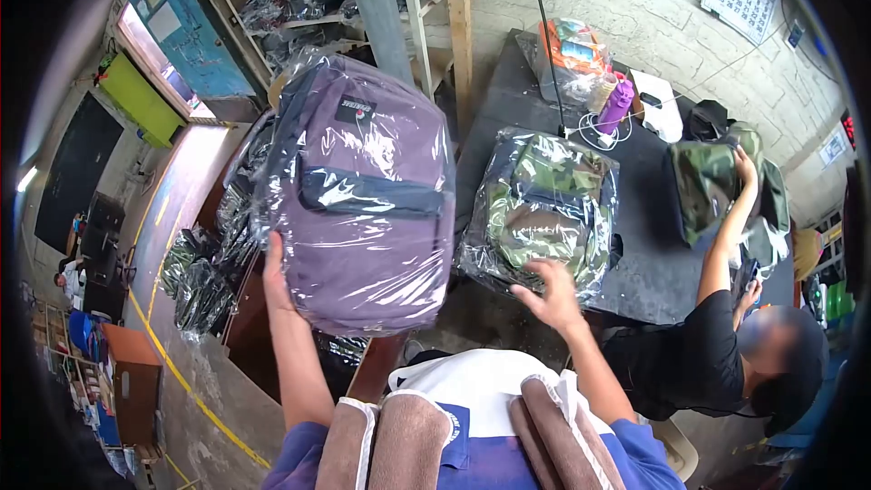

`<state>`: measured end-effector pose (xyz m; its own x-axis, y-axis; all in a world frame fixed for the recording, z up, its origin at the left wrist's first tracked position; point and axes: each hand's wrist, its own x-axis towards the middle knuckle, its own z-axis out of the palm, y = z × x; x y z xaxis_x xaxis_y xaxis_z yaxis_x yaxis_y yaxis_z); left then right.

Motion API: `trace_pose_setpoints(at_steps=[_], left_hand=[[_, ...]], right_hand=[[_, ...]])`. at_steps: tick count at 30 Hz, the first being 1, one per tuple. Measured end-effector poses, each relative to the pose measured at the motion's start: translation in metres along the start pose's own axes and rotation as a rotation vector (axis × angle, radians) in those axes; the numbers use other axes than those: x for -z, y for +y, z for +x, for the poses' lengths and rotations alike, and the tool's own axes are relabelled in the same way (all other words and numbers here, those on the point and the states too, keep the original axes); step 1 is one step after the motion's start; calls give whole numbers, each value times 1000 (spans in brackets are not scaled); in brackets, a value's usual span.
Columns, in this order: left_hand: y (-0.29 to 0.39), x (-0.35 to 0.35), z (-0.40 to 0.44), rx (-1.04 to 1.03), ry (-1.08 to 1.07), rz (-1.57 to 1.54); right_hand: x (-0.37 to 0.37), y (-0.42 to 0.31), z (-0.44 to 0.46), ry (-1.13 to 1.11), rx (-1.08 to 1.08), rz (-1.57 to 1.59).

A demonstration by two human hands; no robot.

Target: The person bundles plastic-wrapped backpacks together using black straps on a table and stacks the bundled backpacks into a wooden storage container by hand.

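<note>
A purple backpack (376,150) with a dark band, wrapped in clear plastic, is held up in front of me. My left hand (279,279) grips its lower left edge, the fingers partly hidden behind it. My right hand (551,297) is open, fingers apart, at the lower edge of a plastic-wrapped camouflage backpack (549,204) on the black table (640,259). Whether that hand touches the wrap I cannot tell. Farther right, a co-worker's hand (744,166) rests on another camouflage bag (703,186).
A purple bottle (616,107), white cable and orange plastic-wrapped item (576,45) stand at the table's back. The co-worker (699,354) sits close on my right. Plastic-wrapped bags (204,281) are piled at left. A metal post (376,14) rises behind the purple backpack.
</note>
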<state>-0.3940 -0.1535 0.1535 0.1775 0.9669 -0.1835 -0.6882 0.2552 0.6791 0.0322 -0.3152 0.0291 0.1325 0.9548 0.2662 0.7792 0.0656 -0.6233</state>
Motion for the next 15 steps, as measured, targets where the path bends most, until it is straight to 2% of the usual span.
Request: trace_pose_setpoints(at_steps=[1,2,3,4,6,8,10,11,12,15], left_hand=[[-12,9,6,5,7,-17],[-25,18,11,13,13,-34],[-36,17,12,3,102,2],[-47,28,15,71,31,-52],[-68,24,11,79,76,-13],[-70,6,-6,74,181,68],[-79,32,1,59,120,38],[-83,38,-7,85,163,56],[-86,42,-12,145,103,8],[-108,82,-29,203,103,284]], right_hand=[[-18,-6,5,-180,-183,309],[-45,-15,6,-248,-347,714],[-45,-38,14,-427,-538,1112],[-73,-36,15,-505,-749,1480],[-97,-71,21,-404,-763,1548],[-104,-76,22,-213,-672,1545],[-98,-71,26,-173,-545,1398],[-96,-70,28,-141,-509,1373],[-95,-69,28,-110,-475,1350],[-95,-65,35,-104,-342,1223]])
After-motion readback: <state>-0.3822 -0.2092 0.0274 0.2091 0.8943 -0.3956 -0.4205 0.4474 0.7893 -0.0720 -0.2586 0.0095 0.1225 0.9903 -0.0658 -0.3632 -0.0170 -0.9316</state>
